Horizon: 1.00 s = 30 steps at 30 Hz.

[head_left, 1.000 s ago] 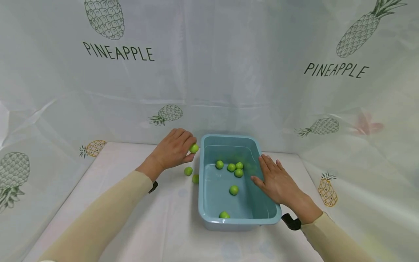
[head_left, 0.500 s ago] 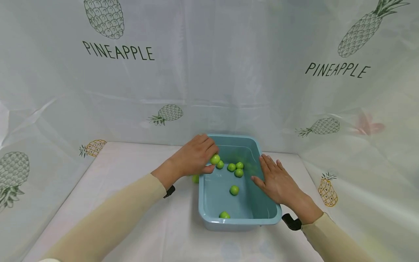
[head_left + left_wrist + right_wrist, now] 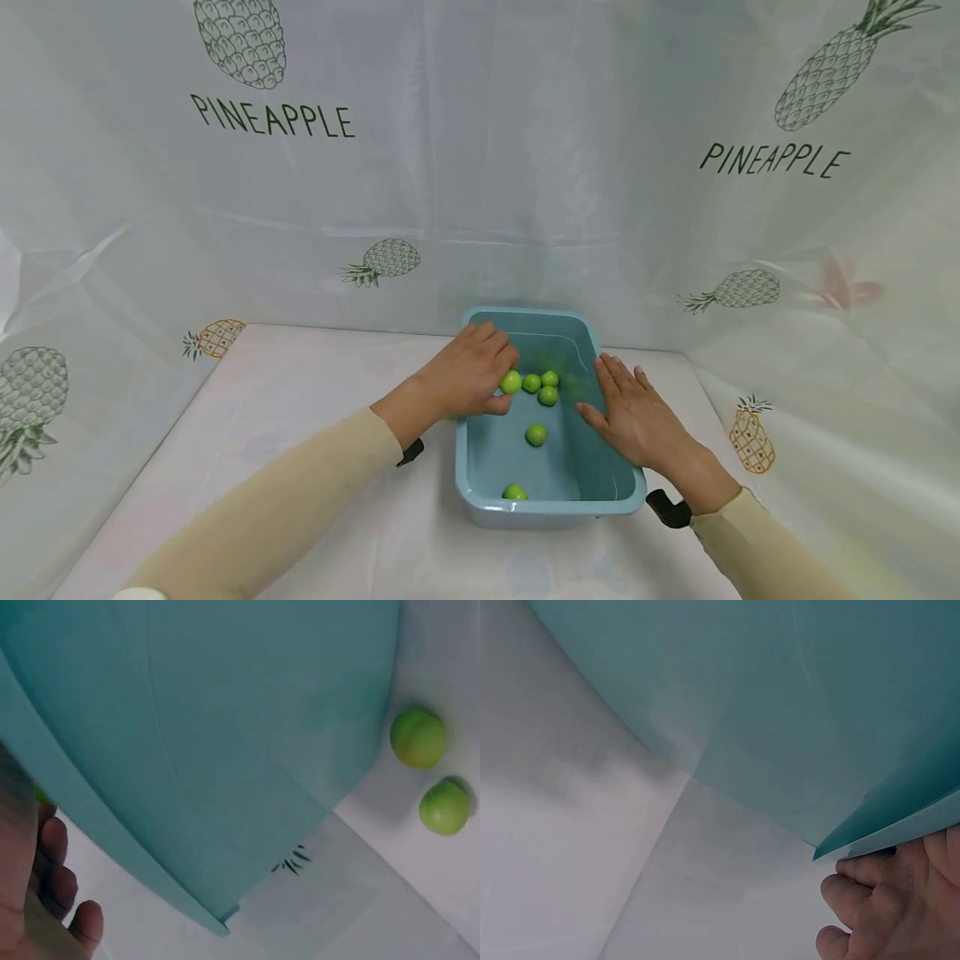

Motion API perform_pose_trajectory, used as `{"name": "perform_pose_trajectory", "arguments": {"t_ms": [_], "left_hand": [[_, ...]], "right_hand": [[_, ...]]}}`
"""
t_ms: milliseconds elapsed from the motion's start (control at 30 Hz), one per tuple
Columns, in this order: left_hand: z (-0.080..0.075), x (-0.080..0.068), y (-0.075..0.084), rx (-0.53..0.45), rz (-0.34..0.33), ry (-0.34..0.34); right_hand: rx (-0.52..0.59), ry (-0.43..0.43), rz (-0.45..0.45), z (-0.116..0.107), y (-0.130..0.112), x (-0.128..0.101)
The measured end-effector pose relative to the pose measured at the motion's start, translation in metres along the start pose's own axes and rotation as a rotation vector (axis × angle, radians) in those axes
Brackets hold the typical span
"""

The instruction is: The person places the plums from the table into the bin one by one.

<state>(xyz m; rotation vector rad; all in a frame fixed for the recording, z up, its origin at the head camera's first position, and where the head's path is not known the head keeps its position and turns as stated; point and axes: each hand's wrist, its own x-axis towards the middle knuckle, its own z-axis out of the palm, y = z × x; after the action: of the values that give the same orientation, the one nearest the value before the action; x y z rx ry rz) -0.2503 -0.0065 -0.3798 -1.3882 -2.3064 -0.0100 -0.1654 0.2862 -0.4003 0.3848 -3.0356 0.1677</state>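
My left hand [image 3: 468,371] is over the left side of a light blue plastic basin [image 3: 551,507], pinching a small round green plum [image 3: 511,382] between thumb and fingers. In the left wrist view, only a sliver of that plum shows behind the fingers. Inside the basin, several like plums lie on the floor, among them one plum [image 3: 536,434] near the middle and another plum [image 3: 515,492] by the near wall. My right hand [image 3: 637,412] rests on the basin's right rim with its fingers extended and thumb spread inward.
Two more plums, one plum [image 3: 418,739] and a second plum [image 3: 445,807], lie on the white cloth outside the basin's left wall, mostly hidden by the left arm in the head view. A pineapple-print sheet [image 3: 525,167] hangs behind the table.
My left hand has carried its plum rightward from beside the basin, across the left rim, to over the inside. The right hand has stayed in place on the rim.
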Motion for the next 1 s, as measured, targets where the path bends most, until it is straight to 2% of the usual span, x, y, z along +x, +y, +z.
{"name": "perform_pose_trajectory", "arguments": {"t_ms": [467,833,1000], "left_hand": [[0.0092,0.0044,0.0086,0.012,-0.073,-0.162],[0.0090,0.0040,0.0097,0.027,-0.101,-0.210],[0.0083,0.0029,0.0075,-0.026,-0.144,-0.221]], "right_hand": [[-0.003,0.017,-0.004,-0.0011,-0.0017,-0.0004],[-0.004,0.017,-0.007,-0.0029,-0.0024,-0.0001],[0.000,0.016,-0.006,-0.0032,-0.0028,-0.0001]]}}
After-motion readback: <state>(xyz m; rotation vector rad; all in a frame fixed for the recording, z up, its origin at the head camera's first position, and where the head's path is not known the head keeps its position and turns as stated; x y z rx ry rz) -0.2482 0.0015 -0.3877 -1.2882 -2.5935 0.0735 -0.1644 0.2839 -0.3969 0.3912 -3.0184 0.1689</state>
